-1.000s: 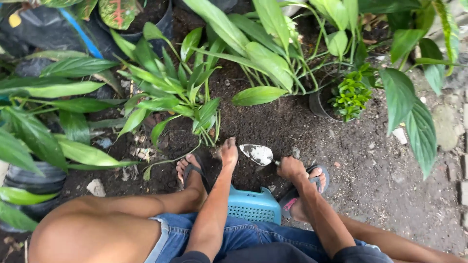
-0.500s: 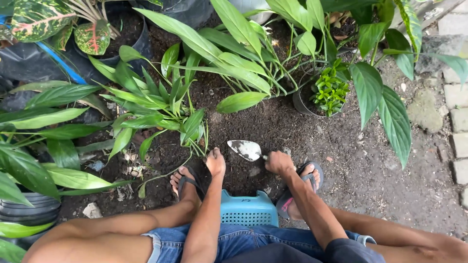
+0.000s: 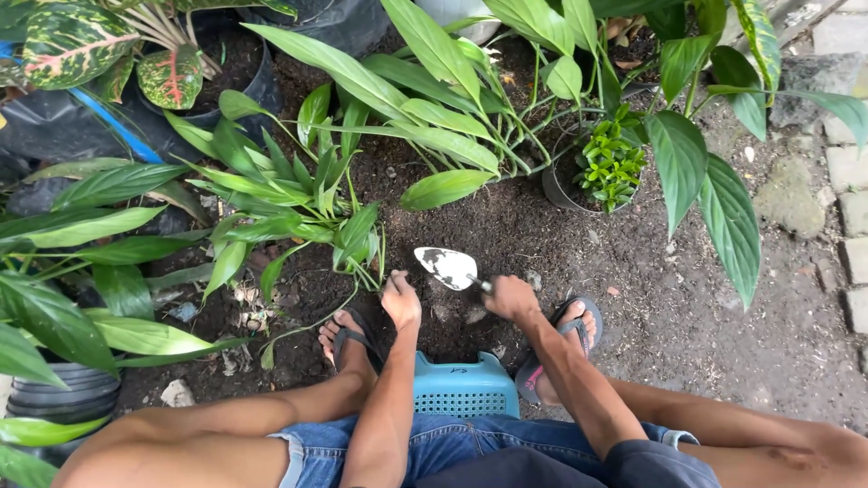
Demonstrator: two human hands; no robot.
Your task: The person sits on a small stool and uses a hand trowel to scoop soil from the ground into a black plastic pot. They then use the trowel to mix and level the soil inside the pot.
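I sit on a teal plastic stool (image 3: 463,387) over dark soil (image 3: 506,226). My right hand (image 3: 512,296) grips the handle of a small metal trowel (image 3: 447,267), whose soil-smeared blade points left just above the ground. My left hand (image 3: 400,299) hovers low beside the blade, fingers curled loosely with nothing in them, right at the base of a green leafy plant (image 3: 307,203) rooted in the soil. Both feet in dark flip-flops rest on either side of the stool.
Black nursery pots stand around: one with a small bright-green plant (image 3: 611,167), one with a red-and-green leafed plant (image 3: 181,72), stacked pots (image 3: 63,393) at the left. Large-leaved plants (image 3: 452,81) crowd the back. Paving stones (image 3: 845,208) edge the right.
The trowel blade has lifted slightly up and away from me. My left hand has stayed beside it near the plant base. The view has shifted a little.
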